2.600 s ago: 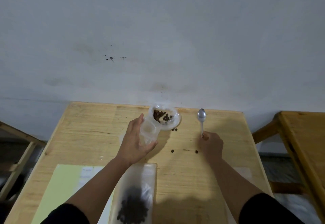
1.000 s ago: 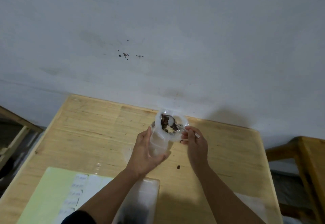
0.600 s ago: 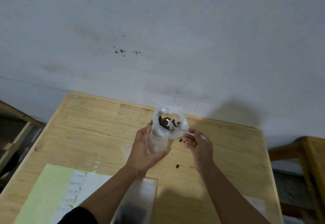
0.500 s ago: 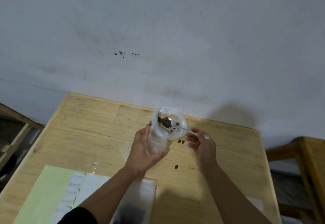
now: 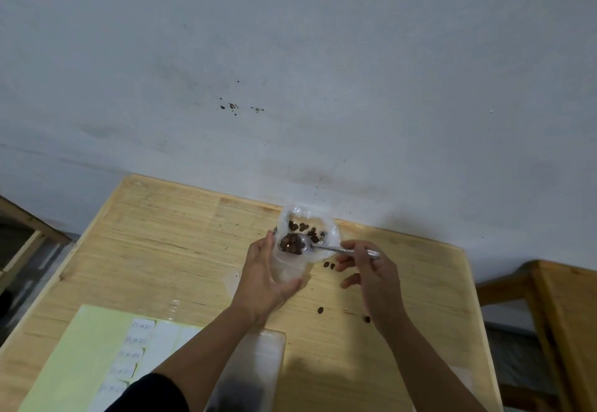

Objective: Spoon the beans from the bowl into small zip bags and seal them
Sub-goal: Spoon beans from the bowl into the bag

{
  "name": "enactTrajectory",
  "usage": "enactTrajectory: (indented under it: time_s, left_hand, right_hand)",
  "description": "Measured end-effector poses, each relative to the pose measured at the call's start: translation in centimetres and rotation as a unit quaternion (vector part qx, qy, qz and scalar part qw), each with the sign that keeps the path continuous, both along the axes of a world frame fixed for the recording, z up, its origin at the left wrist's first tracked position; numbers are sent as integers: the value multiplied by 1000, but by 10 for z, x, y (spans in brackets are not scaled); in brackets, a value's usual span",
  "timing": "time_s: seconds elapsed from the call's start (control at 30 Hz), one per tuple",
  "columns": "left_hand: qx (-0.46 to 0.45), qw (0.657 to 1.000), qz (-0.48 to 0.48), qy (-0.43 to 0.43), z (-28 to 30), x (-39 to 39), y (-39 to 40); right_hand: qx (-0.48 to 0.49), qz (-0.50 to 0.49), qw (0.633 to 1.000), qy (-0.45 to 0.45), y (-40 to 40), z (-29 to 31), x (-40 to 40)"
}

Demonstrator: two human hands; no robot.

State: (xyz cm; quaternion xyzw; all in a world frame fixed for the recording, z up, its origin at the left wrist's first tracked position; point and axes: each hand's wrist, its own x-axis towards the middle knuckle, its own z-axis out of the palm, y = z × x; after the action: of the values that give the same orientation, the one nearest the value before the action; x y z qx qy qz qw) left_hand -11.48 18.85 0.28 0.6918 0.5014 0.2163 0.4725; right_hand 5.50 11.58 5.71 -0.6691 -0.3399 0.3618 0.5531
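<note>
A small clear bowl (image 5: 332, 229) with a few dark beans stands near the far edge of the wooden table (image 5: 168, 250). My left hand (image 5: 263, 277) holds a small clear zip bag (image 5: 287, 269) upright, its mouth right in front of the bowl. My right hand (image 5: 371, 271) grips the handle of a metal spoon (image 5: 326, 248). The spoon's head carries a heap of brown beans (image 5: 291, 244) and sits at the bag's mouth.
Loose beans (image 5: 329, 264) lie on the wood beside the bowl, and two more (image 5: 320, 309) nearer me. A yellow-green sheet with white date labels (image 5: 97, 356) lies at front left. A frosted bag holding dark beans (image 5: 255, 369) lies under my left forearm. Wooden furniture stands at both sides.
My right hand picked up the spoon from the table, dug it into the bowl and brought a heap of beans to the bag's mouth. My left hand kept holding the bag.
</note>
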Motion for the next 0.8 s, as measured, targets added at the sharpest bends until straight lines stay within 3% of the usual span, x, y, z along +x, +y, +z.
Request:
enactTrajectory:
  time_s: [0.1, 0.23, 0.37, 0.53, 0.8]
  left_hand:
    - [-10, 1000, 10, -14, -2, 1, 1]
    - [-4, 999, 27, -19, -4, 1, 3]
    - [-21, 998, 41, -30, -9, 1, 3]
    - [-41, 998, 51, -26, -12, 6, 4]
    - [-52, 997, 43, -24, -19, 12, 6]
  right_hand:
    - [27, 38, 995, -87, -1, 2, -7]
    - [52, -65, 996, -18, 3, 0, -1]
    - [2, -114, 993, -12, 10, -25, 8]
    - [-49, -93, 994, 7, 27, -43, 11]
    - [-82, -30, 989, 115, 32, -52, -1]
